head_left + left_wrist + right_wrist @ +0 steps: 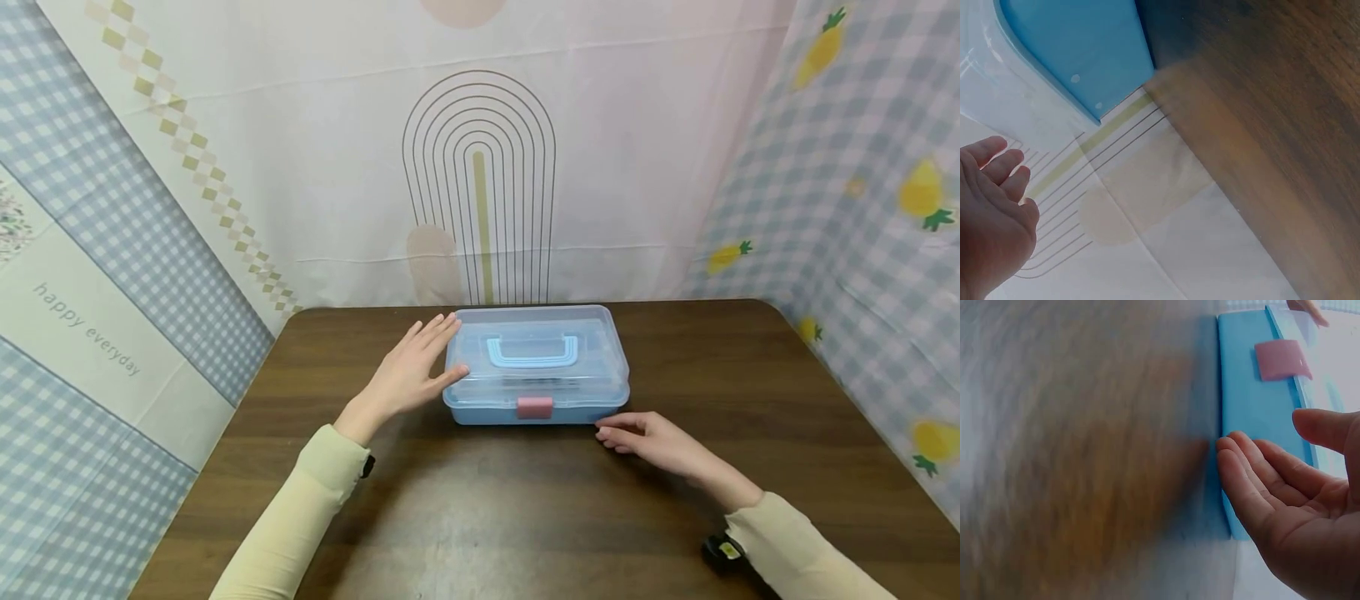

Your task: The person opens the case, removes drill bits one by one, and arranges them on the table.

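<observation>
A blue storage box with a clear lid sits on the table near its back edge. On the lid lies a light blue carrying handle, and a pink latch closes the front. My left hand is at the box's left side, fingers stretched out and thumb overlapping the lid's edge in the head view. My right hand is by the front right corner, fingers slightly bent and holding nothing. In the right wrist view its fingertips are right at the box's blue wall.
The dark wooden table runs to a white cloth backdrop right behind the box. Checked cloth hangs at the left and a pineapple-patterned cloth at the right.
</observation>
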`<action>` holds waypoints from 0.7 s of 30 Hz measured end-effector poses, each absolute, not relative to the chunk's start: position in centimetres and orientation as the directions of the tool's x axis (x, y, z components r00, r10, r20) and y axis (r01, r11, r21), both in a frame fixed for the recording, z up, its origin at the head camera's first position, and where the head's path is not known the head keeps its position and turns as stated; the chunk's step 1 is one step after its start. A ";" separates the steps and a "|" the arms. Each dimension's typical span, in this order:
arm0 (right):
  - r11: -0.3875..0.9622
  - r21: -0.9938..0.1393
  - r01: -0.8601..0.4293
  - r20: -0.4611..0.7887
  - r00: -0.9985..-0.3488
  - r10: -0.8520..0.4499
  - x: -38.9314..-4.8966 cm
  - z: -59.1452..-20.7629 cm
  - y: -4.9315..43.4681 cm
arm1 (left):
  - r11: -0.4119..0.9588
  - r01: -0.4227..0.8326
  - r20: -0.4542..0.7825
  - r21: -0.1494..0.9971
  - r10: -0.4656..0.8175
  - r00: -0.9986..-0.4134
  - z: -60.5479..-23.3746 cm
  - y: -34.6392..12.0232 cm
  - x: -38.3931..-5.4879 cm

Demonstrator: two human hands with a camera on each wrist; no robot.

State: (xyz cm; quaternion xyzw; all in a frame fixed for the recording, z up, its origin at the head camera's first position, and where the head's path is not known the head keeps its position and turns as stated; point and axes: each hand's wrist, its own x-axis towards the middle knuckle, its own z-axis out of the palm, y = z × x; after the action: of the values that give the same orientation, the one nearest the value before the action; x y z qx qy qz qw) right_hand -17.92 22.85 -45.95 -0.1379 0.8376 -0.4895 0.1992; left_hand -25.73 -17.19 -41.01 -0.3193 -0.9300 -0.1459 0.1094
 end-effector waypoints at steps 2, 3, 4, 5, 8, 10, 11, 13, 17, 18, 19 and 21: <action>0.496 -0.868 -0.036 -0.203 -0.885 -0.420 -17.9 -46.0 22.5 | 0.748 0.630 0.296 0.206 0.566 -0.769 -41.0 -17.1 -25.7; 0.506 -0.862 -0.040 -0.204 -0.886 -0.417 -17.8 -46.0 22.3 | 0.748 0.631 0.293 0.207 0.568 -0.769 -41.0 -17.0 -25.7; 0.516 -0.855 -0.045 -0.205 -0.886 -0.417 -17.8 -46.1 22.1 | 0.747 0.631 0.291 0.207 0.569 -0.769 -41.0 -17.0 -25.6; 0.524 -0.851 -0.045 -0.208 -0.886 -0.414 -17.8 -46.1 21.9 | 0.747 0.631 0.288 0.207 0.570 -0.769 -41.1 -17.0 -25.6; 0.520 -0.853 -0.048 -0.206 -0.884 -0.419 -18.0 -46.2 21.4 | 0.743 0.635 0.282 0.212 0.575 -0.768 -41.1 -16.9 -25.7; 0.521 -0.851 -0.058 -0.198 -0.885 -0.421 -18.1 -46.3 21.0 | 0.740 0.636 0.277 0.220 0.578 -0.768 -41.2 -16.8 -25.7; 0.523 -0.850 -0.063 -0.193 -0.886 -0.421 -18.2 -46.4 20.9 | 0.737 0.639 0.276 0.221 0.581 -0.766 -41.2 -16.7 -25.6; 0.524 -0.849 -0.072 -0.186 -0.887 -0.422 -18.3 -46.6 20.6 | 0.731 0.645 0.280 0.223 0.586 -0.760 -41.2 -16.7 -25.6; 0.509 -0.858 -0.075 -0.180 -0.883 -0.434 -18.5 -46.8 20.2 | 0.728 0.652 0.286 0.213 0.591 -0.754 -41.2 -16.6 -25.5; 0.501 -0.862 -0.070 -0.183 -0.880 -0.438 -18.5 -46.8 20.1 | 0.728 0.653 0.289 0.210 0.591 -0.753 -41.2 -16.6 -25.5; 0.496 -0.866 -0.066 -0.186 -0.878 -0.442 -18.6 -46.8 20.0 | 0.729 0.651 0.288 0.210 0.591 -0.754 -41.2 -16.6 -25.5; 0.480 -0.876 -0.053 -0.194 -0.872 -0.450 -18.7 -46.8 19.9 | 0.730 0.651 0.290 0.209 0.589 -0.754 -41.2 -16.6 -25.5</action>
State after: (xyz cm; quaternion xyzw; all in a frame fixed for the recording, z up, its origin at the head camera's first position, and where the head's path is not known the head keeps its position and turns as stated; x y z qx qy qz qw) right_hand -18.67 19.85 -46.83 -0.1502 0.8358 -0.4872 0.2037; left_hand -25.48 -16.57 -41.18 -0.3354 -0.9244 -0.1501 0.1023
